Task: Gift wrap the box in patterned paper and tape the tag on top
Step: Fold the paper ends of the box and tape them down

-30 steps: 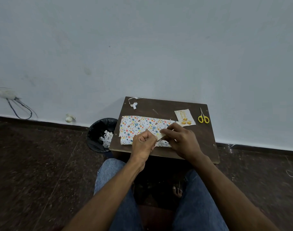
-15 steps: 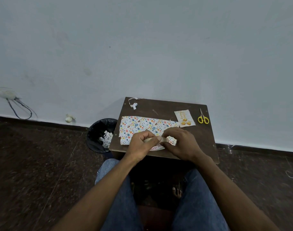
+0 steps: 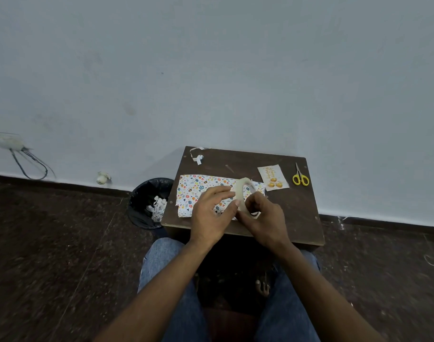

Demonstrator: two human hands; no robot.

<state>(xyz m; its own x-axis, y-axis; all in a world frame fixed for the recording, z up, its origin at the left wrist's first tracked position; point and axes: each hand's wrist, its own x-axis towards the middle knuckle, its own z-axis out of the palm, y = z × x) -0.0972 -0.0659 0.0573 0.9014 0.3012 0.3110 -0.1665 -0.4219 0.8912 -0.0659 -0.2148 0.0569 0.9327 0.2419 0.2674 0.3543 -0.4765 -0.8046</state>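
Head view: patterned paper (image 3: 198,191) lies flat at table (image 3: 294,218) centre; whether the box sits under it, can't tell, hands cover that part. Tape roll (image 3: 243,193) is held upright on edge above the paper. Right hand (image 3: 265,218) curls round its lower rim; left hand (image 3: 211,213) has its fingertips pinched at the roll's near face, probably hunting for the tape end. Tag (image 3: 273,177) waits at 1 o'clock of the paper, scissors (image 3: 300,176) just beyond at 2, both within reach. Bin (image 3: 146,203) with scraps stands at 9 o'clock, off the table.
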